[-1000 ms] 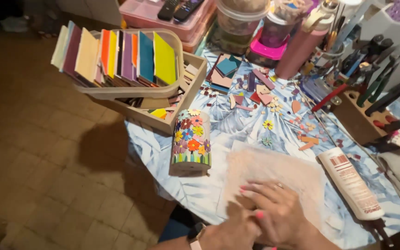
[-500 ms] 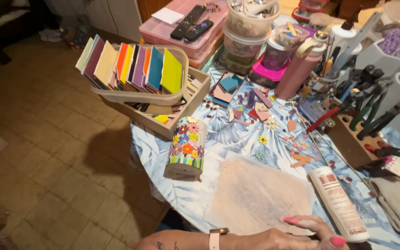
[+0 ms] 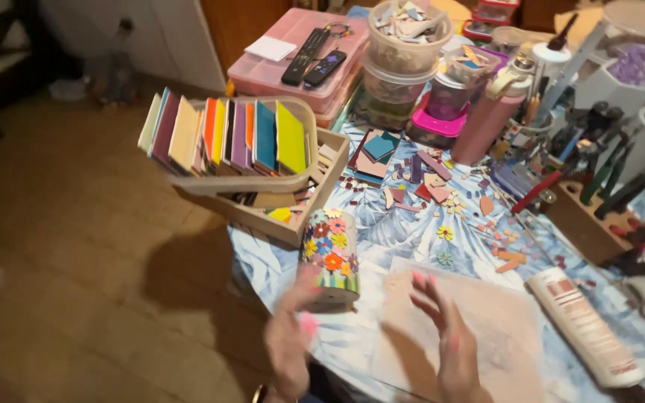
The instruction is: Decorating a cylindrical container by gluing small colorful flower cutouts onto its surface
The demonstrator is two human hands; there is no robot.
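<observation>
We see the flower-covered mosaic cup [image 3: 330, 257] standing upright close to the near left edge of the surface [image 3: 412, 231], with bare tiled floor [image 3: 76, 283] beyond that edge. To its right lies a pale, powdery sheet [image 3: 479, 328], the only uncluttered patch; a white tube [image 3: 584, 325] lies along the sheet's right side. Behind the cup a wooden tray [image 3: 300, 216] and a rack of coloured tiles [image 3: 225, 138] crowd the left edge. Our left hand [image 3: 289, 339] is blurred, just beside the cup's base; we cannot tell whether its grip touches the cup. Our right hand [image 3: 446, 332] hovers over the sheet, grip spread wide, fingers [image 3: 423, 287] apart, holding nothing.
</observation>
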